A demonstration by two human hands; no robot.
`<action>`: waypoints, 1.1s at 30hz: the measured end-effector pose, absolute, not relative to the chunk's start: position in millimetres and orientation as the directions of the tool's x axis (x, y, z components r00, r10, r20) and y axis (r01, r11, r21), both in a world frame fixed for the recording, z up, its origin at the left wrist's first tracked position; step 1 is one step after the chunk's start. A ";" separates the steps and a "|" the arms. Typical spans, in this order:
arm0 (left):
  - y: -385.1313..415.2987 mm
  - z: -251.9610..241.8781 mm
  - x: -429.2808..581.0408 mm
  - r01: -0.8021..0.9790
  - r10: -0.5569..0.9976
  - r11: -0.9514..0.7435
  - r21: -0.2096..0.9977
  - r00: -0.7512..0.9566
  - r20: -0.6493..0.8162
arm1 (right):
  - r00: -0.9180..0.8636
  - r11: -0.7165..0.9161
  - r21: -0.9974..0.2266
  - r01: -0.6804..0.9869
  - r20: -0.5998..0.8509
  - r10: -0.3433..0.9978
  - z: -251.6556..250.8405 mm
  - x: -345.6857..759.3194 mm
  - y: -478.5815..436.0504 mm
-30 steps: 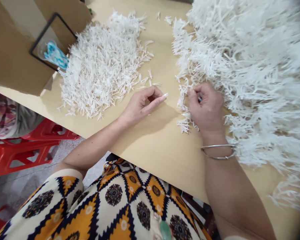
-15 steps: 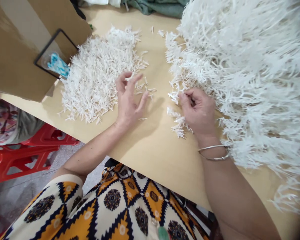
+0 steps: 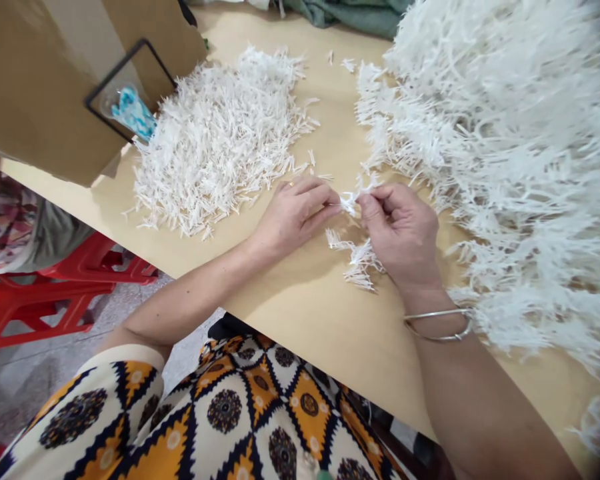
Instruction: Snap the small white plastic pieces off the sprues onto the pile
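Between my hands is a small white branched plastic piece [image 3: 351,203]. My left hand [image 3: 300,210] pinches its left end with closed fingertips. Thumb and forefinger of my right hand [image 3: 403,227] grip the same piece from the right. Just below them on the table lies a loose white branched cluster [image 3: 361,261]. Past my left hand spreads a heap of short white pieces [image 3: 220,140]. On the right rises a much larger pile of white branched strands [image 3: 500,153], close beside my right hand.
A cardboard box [image 3: 45,87] with a black wire frame [image 3: 100,90] and a cup with blue-and-white contents [image 3: 134,113] stands at the left. Dark green cloth [image 3: 340,12] lies at the table's back. Red stools [image 3: 45,303] and a seated person's clothing [image 3: 15,230] show beyond the left edge.
My left hand has moved right from beside the short-piece heap, and its spread fingers have closed on the piece at my right fingertips. The view has shifted slightly.
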State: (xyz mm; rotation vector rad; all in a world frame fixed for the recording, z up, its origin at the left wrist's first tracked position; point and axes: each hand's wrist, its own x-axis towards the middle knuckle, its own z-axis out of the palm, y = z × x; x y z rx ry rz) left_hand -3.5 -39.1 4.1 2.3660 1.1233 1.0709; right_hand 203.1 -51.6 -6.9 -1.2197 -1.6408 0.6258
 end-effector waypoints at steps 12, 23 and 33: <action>-52.4 25.4 0.4 0.247 0.688 -0.684 0.686 0.530 0.496 | 0.095 0.250 -0.753 0.609 0.383 0.919 -8.7 216.5 -36.9; -23.6 -1.0 -19.7 0.641 0.808 -0.429 0.637 -0.043 0.588 | 0.181 0.132 -0.825 0.549 0.272 0.945 -10.1 221.8 -36.2; -70.8 14.9 7.3 0.220 0.439 -0.702 0.677 0.883 0.167 | 0.143 0.193 -0.866 0.462 0.287 0.947 -11.8 219.8 -33.5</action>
